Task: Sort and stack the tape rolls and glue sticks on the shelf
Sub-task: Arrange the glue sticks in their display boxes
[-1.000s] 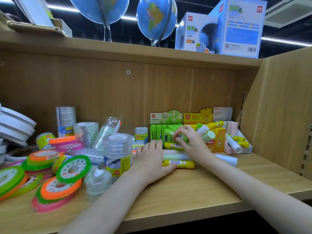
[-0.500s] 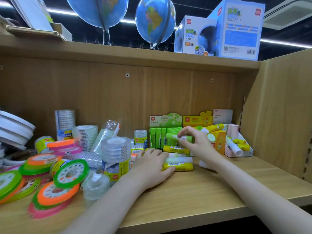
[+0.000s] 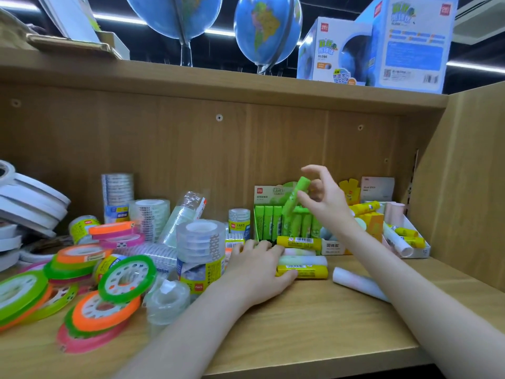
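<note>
The right hand (image 3: 325, 198) pinches a green glue stick (image 3: 296, 195) between thumb and curled fingers (image 3: 306, 199), the index finger lifted free above. The stick is tilted, its lower end hanging just over the green display box (image 3: 276, 220), where other green sticks stand upright in a row; the tilt looks chosen to feed it end-first into a gap among them (the exact gap cannot be made out). It touches only the fingers at its middle, top and bottom both clear.

The left hand (image 3: 259, 272) lies flat, fingers straight and close together, pressing on a small pile of loose sticks: a yellow glue stick (image 3: 306, 271) at its fingertips, a pale one (image 3: 303, 260) just behind. That hold probably keeps them from rolling off while the other hand works. Another yellow stick (image 3: 299, 242) rests in front of the green box.

Further out, a white tube (image 3: 358, 287) lies alone on the shelf board (image 3: 300, 337), partly hidden by the right forearm. To the left, clear tape stacks (image 3: 200, 250) and flat coloured tape rolls (image 3: 127, 279) sit jumbled and unsorted, so the tape half of the job looks largely undone.
</note>
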Demonstrator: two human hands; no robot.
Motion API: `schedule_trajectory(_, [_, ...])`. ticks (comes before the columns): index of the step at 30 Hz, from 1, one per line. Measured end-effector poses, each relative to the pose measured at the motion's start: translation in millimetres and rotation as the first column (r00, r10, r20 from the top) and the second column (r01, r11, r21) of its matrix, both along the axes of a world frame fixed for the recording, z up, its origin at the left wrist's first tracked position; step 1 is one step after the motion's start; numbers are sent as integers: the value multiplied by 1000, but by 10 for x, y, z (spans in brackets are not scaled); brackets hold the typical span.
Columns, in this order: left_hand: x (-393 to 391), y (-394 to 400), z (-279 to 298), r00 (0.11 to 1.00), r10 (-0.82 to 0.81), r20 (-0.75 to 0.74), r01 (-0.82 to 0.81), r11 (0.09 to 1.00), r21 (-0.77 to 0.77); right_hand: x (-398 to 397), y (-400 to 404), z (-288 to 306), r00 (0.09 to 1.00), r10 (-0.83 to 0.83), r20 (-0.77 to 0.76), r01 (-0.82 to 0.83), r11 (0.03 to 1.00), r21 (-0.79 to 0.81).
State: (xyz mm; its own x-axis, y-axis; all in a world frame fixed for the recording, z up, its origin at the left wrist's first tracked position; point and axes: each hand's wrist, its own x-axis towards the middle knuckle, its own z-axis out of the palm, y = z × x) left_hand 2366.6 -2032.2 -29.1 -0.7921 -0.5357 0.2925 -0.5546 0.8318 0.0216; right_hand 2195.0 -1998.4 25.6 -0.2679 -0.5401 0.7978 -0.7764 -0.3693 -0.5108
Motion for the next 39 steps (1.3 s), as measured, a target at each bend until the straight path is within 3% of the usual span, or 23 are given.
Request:
schedule_trajectory(3, [-4,-1,7,1000,14,2,-14,1000,10,44,-207,-43,961,-110,-255,139,985,98])
schedule_trajectory(6, [-8,-12,7,999,36,7,-36,999,12,31,-334,-134,808,-257,-531,429,874,230])
schedule_trajectory(8, [-14,-19,4,998,63,17,-63,998,7,17,-351,-142,751,-298,-589,511,828,232])
schedule_trajectory(14, [-15,4,14,993,109,52,-110,994,21,42,-343,-105,697,-327,-638,584,775,241])
schedule_trajectory(17, [7,27,22,994,103,48,-105,994,39,69,-333,-88,720,-303,-624,570,771,283])
schedule_trajectory(22, [32,100,39,983,172,70,-178,980,86,39,-264,-170,669,-298,-681,577,786,223])
schedule_trajectory(24, [35,119,29,974,207,94,-215,973,82,76,-226,-142,737,-218,-639,424,886,187])
schedule_trajectory(26, [33,134,20,967,228,115,-236,970,64,148,-189,-104,806,-11,-591,201,946,256])
schedule_trajectory(29, [43,139,11,961,259,100,-264,963,50,242,-125,-83,813,200,-546,91,883,460])
schedule_trajectory(33, [50,114,21,958,287,22,-288,954,90,256,-78,-47,822,238,-518,88,844,528])
schedule_trajectory(39, [36,111,36,941,338,8,-338,941,-38,289,-76,-76,788,275,-551,157,775,612])
